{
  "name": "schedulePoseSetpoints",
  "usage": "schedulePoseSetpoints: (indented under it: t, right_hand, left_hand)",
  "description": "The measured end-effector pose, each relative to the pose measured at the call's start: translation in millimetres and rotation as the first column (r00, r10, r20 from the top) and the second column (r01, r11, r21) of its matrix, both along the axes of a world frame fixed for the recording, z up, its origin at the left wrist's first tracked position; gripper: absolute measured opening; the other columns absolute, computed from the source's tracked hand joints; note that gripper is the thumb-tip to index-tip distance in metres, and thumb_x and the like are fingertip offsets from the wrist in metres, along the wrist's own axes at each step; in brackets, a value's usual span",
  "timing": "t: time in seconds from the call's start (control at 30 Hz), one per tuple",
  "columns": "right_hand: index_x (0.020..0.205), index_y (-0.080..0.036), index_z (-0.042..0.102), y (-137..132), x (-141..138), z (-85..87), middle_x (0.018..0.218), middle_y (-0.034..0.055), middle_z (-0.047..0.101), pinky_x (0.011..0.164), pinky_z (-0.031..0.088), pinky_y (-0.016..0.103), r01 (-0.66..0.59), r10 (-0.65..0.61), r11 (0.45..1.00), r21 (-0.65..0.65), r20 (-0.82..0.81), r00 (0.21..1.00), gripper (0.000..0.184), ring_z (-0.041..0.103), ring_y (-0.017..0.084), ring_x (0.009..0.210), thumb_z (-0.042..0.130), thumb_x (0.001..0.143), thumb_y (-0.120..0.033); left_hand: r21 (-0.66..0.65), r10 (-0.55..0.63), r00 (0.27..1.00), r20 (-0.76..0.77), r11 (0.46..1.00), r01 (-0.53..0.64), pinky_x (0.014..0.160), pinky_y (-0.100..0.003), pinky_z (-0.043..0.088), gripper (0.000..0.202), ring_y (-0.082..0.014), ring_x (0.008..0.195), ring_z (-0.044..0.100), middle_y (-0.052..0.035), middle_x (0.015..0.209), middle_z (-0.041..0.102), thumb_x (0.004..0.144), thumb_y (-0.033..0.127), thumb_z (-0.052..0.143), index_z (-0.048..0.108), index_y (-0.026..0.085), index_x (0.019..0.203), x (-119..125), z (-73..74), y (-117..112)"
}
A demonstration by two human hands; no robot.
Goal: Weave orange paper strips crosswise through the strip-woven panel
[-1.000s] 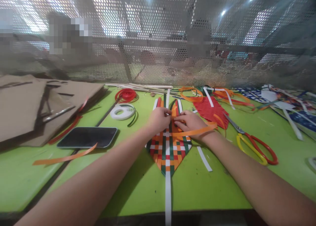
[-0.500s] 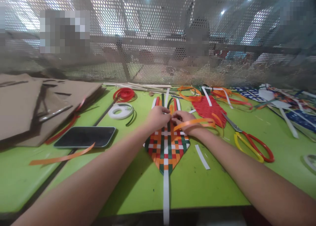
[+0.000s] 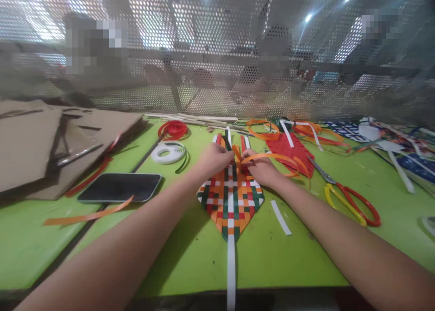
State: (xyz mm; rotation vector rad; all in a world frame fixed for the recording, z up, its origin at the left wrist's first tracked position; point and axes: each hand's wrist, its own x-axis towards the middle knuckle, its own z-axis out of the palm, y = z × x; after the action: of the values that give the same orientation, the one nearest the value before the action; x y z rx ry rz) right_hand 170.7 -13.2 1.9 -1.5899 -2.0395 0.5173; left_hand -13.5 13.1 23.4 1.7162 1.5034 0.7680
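Observation:
A woven piece (image 3: pixel 231 198) of orange, white, green and red flat strips lies on the green table, its pointed end towards me and a long white strip (image 3: pixel 231 270) hanging over the front edge. My left hand (image 3: pixel 215 159) is closed at its far part, the fingertips pinching among the upright strips. Beside it my right hand (image 3: pixel 260 166) is closed on an orange strip (image 3: pixel 272 156), whose loose length curves away over the wrist to the right. The fingertips of both hands nearly meet, and partly hide the strip ends there.
To the left lie a phone (image 3: pixel 119 187), cardboard (image 3: pixel 25 143), a white coil (image 3: pixel 168 153) and a red coil (image 3: pixel 174 130). On the right are scissors (image 3: pixel 340 195), a red woven piece (image 3: pixel 292 150) and a short white strip (image 3: pixel 280 217). A perforated metal screen (image 3: pixel 217 53) stands behind the table.
My right hand has shifted slightly right, away from the left fingers, and the orange strip's loop has risen off the wrist. A dark green strip now leans left above my left fingers.

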Motion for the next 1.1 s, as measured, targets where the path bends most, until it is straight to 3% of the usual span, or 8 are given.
schedulePoseSetpoints:
  t: [0.23, 0.3, 0.43, 0.5, 0.63, 0.77, 0.93, 1.1]
  right_hand:
    - [0.095, -0.027, 0.060, 5, -4, 4.1, 0.087, -0.0001, 0.069, 0.057, 0.039, 0.026, 0.065, -0.066, 0.988, -0.139, 0.000, 0.998, 0.019, 0.059, 0.017, 0.071, 0.043, 0.088, -0.029]
    - [0.092, -0.026, 0.062, 10, -6, 7.4, 0.085, 0.0013, 0.068, 0.055, 0.038, 0.026, 0.090, -0.082, 0.983, -0.159, 0.056, 0.995, 0.019, 0.057, 0.017, 0.068, 0.044, 0.088, -0.032]
    - [0.086, -0.025, 0.065, 18, -12, 9.7, 0.082, 0.0039, 0.068, 0.058, 0.038, 0.028, 0.127, -0.092, 0.981, -0.144, 0.228, 0.969, 0.023, 0.057, 0.019, 0.068, 0.045, 0.087, -0.035]
    - [0.083, -0.025, 0.066, 19, -14, 7.8, 0.082, 0.0040, 0.069, 0.064, 0.039, 0.029, 0.126, -0.099, 0.989, -0.080, 0.280, 0.955, 0.024, 0.058, 0.020, 0.073, 0.044, 0.088, -0.035]
    - [0.089, -0.025, 0.067, 17, -16, 2.7, 0.085, 0.0044, 0.071, 0.071, 0.040, 0.030, 0.129, -0.124, 0.992, 0.003, 0.298, 0.946, 0.025, 0.060, 0.021, 0.079, 0.045, 0.089, -0.036]
    - [0.089, -0.025, 0.067, 14, -16, 2.2, 0.086, 0.0046, 0.071, 0.068, 0.040, 0.029, 0.147, -0.121, 0.987, -0.066, 0.302, 0.946, 0.029, 0.061, 0.021, 0.078, 0.043, 0.091, -0.041]
    - [0.100, -0.027, 0.063, 9, -16, 6.7, 0.090, 0.0025, 0.071, 0.061, 0.041, 0.028, 0.209, -0.169, 0.963, -0.172, 0.221, 0.961, 0.028, 0.060, 0.020, 0.071, 0.041, 0.091, -0.041]
    - [0.098, -0.026, 0.066, 10, -16, 8.8, 0.093, 0.0044, 0.071, 0.068, 0.043, 0.030, 0.169, -0.125, 0.976, -0.138, 0.282, 0.951, 0.031, 0.062, 0.022, 0.081, 0.040, 0.093, -0.042]
  left_hand:
    - [0.121, -0.117, 0.988, -0.097, 0.984, 0.128, 0.041, -0.025, 0.028, 0.031, -0.0094, 0.043, 0.036, 0.0035, 0.045, 0.039, 0.074, 0.041, 0.061, 0.056, 0.018, 0.053, -3, 7.3, -5]
    - [0.142, -0.131, 0.986, -0.107, 0.979, 0.145, 0.042, -0.025, 0.029, 0.030, -0.0099, 0.044, 0.038, 0.0030, 0.047, 0.042, 0.075, 0.040, 0.060, 0.058, 0.018, 0.055, -5, 6.5, -4]
    - [0.164, -0.199, 0.974, -0.107, 0.963, 0.215, 0.051, -0.025, 0.040, 0.018, -0.0126, 0.055, 0.053, 0.0000, 0.064, 0.063, 0.075, 0.033, 0.058, 0.069, 0.019, 0.071, -11, 4.3, 0]
    - [0.171, -0.169, 0.980, -0.104, 0.968, 0.186, 0.055, -0.025, 0.043, 0.019, -0.0140, 0.060, 0.058, -0.0012, 0.071, 0.067, 0.077, 0.032, 0.057, 0.071, 0.019, 0.078, -14, 2.5, 3]
    - [0.166, 0.014, 0.997, -0.077, 0.986, -0.001, 0.059, -0.026, 0.047, 0.028, -0.0157, 0.067, 0.063, -0.0048, 0.088, 0.071, 0.079, 0.034, 0.060, 0.067, 0.018, 0.099, -17, -7.0, 15]
    - [0.148, -0.014, 0.999, 0.050, 0.989, 0.006, 0.076, -0.026, 0.051, 0.049, -0.0188, 0.095, 0.065, -0.0124, 0.120, 0.066, 0.079, 0.029, 0.064, 0.056, 0.014, 0.125, -16, -24.0, 29]
    - [0.120, -0.096, 0.993, 0.073, 0.989, 0.087, 0.077, -0.027, 0.052, 0.052, -0.0174, 0.088, 0.067, -0.0086, 0.106, 0.070, 0.079, 0.016, 0.060, 0.055, 0.017, 0.130, -13, -34.6, 35]
    - [0.152, -0.115, 0.990, 0.080, 0.983, 0.102, 0.072, -0.026, 0.052, 0.034, -0.0172, 0.082, 0.067, -0.0065, 0.095, 0.072, 0.078, 0.016, 0.059, 0.063, 0.016, 0.112, -12, -34.7, 33]
